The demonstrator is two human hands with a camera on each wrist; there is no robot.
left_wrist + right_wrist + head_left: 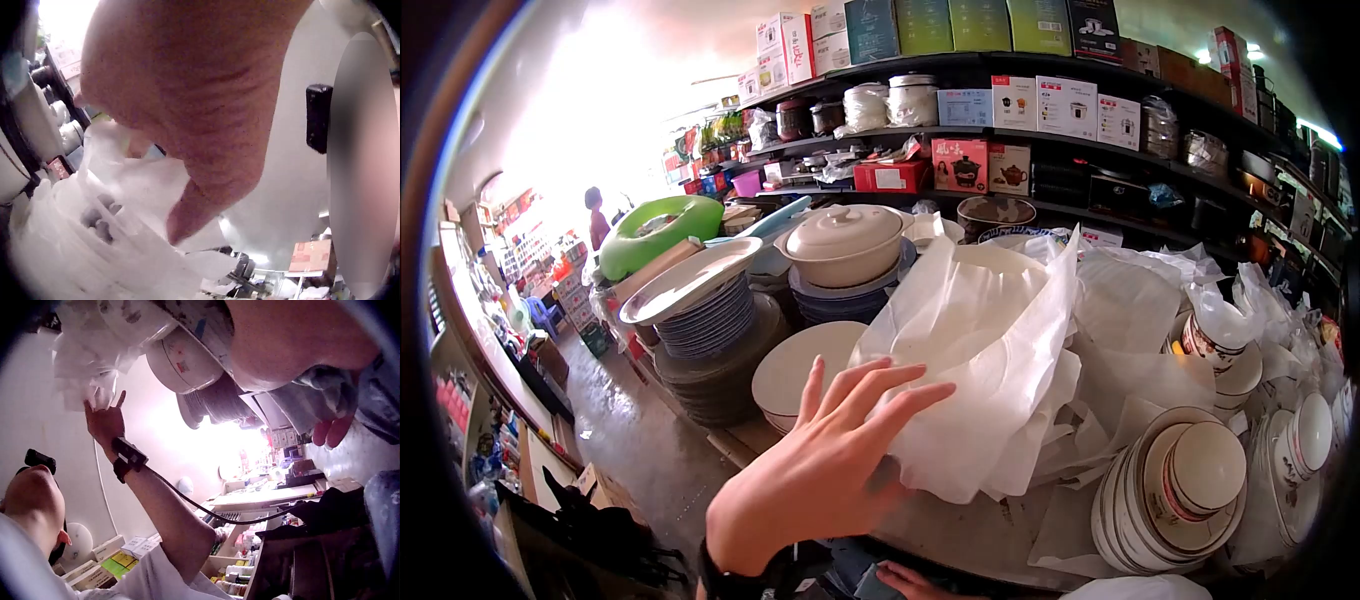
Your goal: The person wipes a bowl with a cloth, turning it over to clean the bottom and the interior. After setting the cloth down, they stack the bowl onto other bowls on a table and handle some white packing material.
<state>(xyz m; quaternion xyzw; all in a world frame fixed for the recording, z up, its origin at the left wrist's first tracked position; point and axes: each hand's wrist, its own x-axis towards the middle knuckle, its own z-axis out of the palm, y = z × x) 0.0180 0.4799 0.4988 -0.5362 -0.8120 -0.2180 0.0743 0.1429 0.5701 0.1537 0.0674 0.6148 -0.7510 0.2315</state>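
My left hand (825,475) has its fingers spread out over white, translucent wrapping paper (970,350). In the left wrist view the thumb (187,212) points down at the crumpled paper (75,244), and the other fingers are mostly hidden behind the hand. My right hand (300,344) is low beside the table and holds a grey cloth (312,403), with fingertips coming out beneath it. Only part of that right hand (915,582) shows at the bottom of the head view. White plates (800,365) are stacked just behind the left hand.
Nested bowls and plates (1170,490) stand tilted at the right. Left of the paper are a stack of plates (705,320) and a lidded white pot (845,240). A green inflatable ring (662,235) lies farther back. Shelves hold boxes (1067,107) and cookware.
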